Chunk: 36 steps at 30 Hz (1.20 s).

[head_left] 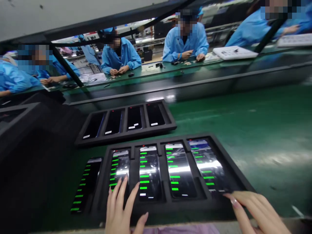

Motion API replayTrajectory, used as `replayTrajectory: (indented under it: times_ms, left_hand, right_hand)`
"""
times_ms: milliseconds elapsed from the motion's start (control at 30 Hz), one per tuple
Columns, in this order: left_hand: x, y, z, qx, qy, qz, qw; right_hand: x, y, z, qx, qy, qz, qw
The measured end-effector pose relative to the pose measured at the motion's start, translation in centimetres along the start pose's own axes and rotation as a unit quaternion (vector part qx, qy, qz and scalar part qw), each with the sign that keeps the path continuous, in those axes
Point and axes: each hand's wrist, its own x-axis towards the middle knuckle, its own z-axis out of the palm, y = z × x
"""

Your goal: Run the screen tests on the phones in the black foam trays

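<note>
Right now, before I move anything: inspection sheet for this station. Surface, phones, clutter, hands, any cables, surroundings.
surface: green conveyor belt
job's things: five lit smartphones showing green bars, by and in a black foam tray; four dark smartphones in a second black foam tray
clutter: stacked black trays at left
hands: left hand on the near tray, fingers over a lit phone; right hand at the tray's right corner
cables: nothing seen
surroundings: co-workers in blue smocks handling small parts across a further belt
</note>
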Motion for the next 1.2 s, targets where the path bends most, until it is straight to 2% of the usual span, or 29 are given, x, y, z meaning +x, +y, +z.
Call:
replayTrajectory:
  times_ms: [100, 200, 400, 500, 700, 867, 1000, 1100, 1200]
  left_hand:
    - [0.6, 0.5, 1.1, -0.022, 0.002, 0.018, 1.0]
    - [1.1, 0.7, 1.7, -0.046, 0.001, 0.019, 0.999]
    - [1.4, 0.7, 1.8, -0.062, 0.029, 0.024, 0.997]
    - [1.2, 0.0, 1.5, -0.067, 0.043, 0.012, 0.997]
    - [-0.2, -2.3, 1.2, -0.054, 0.056, -0.044, 0.996]
    - [-1.8, -4.2, 0.5, -0.047, 0.066, -0.099, 0.992]
    - [-2.6, -5.4, -0.2, -0.041, 0.083, -0.119, 0.989]
    - [-2.8, -6.0, -0.4, -0.048, 0.094, -0.123, 0.987]
    - [-2.7, -5.9, -0.3, -0.07, 0.099, -0.126, 0.985]
  right_hand:
    - [0.4, 0.6, -0.3, -0.066, -0.028, -0.014, 0.997]
    - [0.5, 1.2, 0.4, -0.113, -0.079, -0.015, 0.99]
    - [1.3, 1.1, 2.4, -0.126, -0.145, -0.033, 0.981]
    - [2.0, -0.1, 3.2, -0.119, -0.154, -0.034, 0.98]
    - [3.1, -4.2, 5.6, -0.038, -0.23, -0.111, 0.966]
    - [3.6, -6.4, 7.8, -0.021, -0.223, -0.101, 0.969]
    - [4.7, -7.6, 8.2, 0.002, -0.188, -0.117, 0.975]
    - [5.0, -7.0, 7.7, -0.003, -0.142, -0.095, 0.985]
    - [4.2, -5.6, 6.8, -0.017, -0.123, -0.066, 0.99]
